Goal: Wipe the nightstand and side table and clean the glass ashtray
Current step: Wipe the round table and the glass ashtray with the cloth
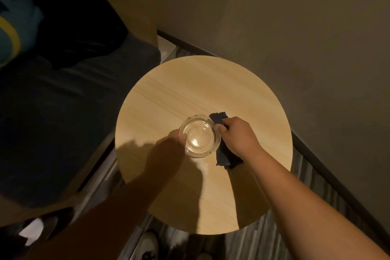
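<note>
While the left hand (168, 145) gripped the glass ashtray (199, 138) by its rim above the round table (190, 91), the right hand (238, 136) clutched a dark cloth (223, 155) against the ashtray's far side.

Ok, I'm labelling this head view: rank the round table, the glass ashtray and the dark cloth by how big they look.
1. Table, by far the largest.
2. Ashtray.
3. Cloth, though the right hand hides part of it, so 2 and 3 are unsure.
</note>
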